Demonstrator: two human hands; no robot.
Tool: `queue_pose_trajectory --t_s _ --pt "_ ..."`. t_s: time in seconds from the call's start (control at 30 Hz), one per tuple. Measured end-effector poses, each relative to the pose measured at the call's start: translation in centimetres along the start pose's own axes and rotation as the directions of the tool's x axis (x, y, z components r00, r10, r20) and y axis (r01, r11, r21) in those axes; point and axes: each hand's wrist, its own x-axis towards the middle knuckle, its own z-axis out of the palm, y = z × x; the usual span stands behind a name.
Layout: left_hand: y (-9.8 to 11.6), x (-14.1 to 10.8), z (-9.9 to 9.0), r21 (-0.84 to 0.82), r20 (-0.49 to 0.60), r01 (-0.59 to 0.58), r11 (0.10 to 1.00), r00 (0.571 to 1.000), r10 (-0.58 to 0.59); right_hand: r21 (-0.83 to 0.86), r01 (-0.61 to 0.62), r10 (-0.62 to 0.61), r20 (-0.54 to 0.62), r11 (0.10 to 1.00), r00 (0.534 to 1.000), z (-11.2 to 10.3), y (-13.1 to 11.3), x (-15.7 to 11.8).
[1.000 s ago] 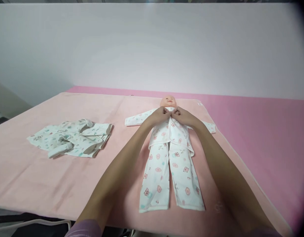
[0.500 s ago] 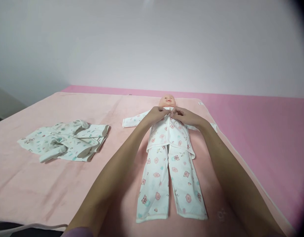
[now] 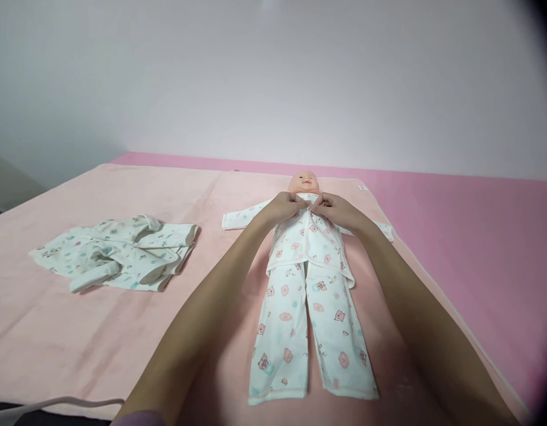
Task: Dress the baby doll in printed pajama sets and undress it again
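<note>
A baby doll (image 3: 305, 182) lies on its back, head away from me, its sleeves spread to both sides. It wears a white printed shirt (image 3: 300, 242) and matching trousers (image 3: 285, 331) with pink bear patterns. High on the shirt's front opening, my left hand (image 3: 290, 206) pinches the edge from the left. My right hand (image 3: 327, 208) grips the fabric from the right, its fingertips close to the left ones. Any button or snap between the fingertips is too small to make out. The fingers hide part of the chest.
A second set of white clothes (image 3: 122, 248) with green prints lies loosely folded at the left. Beneath everything is a peach blanket (image 3: 202, 195) over a pink surface (image 3: 468, 236). A pale wall (image 3: 273, 83) stands behind. A pale cord (image 3: 69, 402) runs along the lower left edge.
Both hands stay at the upper shirt front, with only a slight shift of the fingers; the right fingers are a little more closed. The doll appears slightly further right in view.
</note>
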Motion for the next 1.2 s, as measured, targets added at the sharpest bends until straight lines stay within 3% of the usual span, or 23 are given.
queue_pose_trajectory --t_s 0.23,0.37,0.53,0.67,0.8,0.93,1.03,1.2 --pt "0.0 -0.1 -0.1 0.002 -0.006 -0.003 1.000 1.000 0.003 -0.441 -0.002 -0.121 -0.252 0.898 0.960 3.0 -3.6 -2.2" --pt "0.0 -0.2 -0.1 -0.003 -0.011 0.003 1.000 1.000 -0.003 -0.488 -0.041 -0.109 -0.275 0.872 0.955 4.3 -4.4 -2.7" --pt "-0.6 0.2 0.4 -0.034 -0.037 -0.025 0.999 0.999 0.024 -0.479 0.009 -0.154 -0.264 0.878 0.952 3.9 -4.3 -3.3" --pt "-0.8 0.9 0.9 0.006 -0.102 -0.082 0.997 0.991 0.082 -0.403 -0.008 -0.104 -0.254 0.915 0.962 3.1 -3.8 -2.4" --pt "-0.8 2.3 1.3 0.036 -0.159 -0.078 0.996 0.984 0.083 -0.230 -0.078 0.003 -0.310 0.970 0.951 2.7 -2.6 1.2" --pt "-1.6 3.7 1.7 -0.042 -0.223 -0.045 0.998 0.974 0.035 -0.117 -0.057 0.016 -0.328 0.991 0.944 2.8 -0.7 4.3" --pt "-2.4 4.0 2.0 -0.041 -0.283 -0.073 0.997 0.957 0.058 -0.036 -0.011 -0.002 -0.337 0.999 0.942 2.9 0.7 4.7" --pt "-3.0 4.2 2.0 -0.083 -0.260 -0.067 0.994 0.965 0.044 0.119 0.011 0.028 -0.321 0.993 0.947 2.1 2.1 4.2"
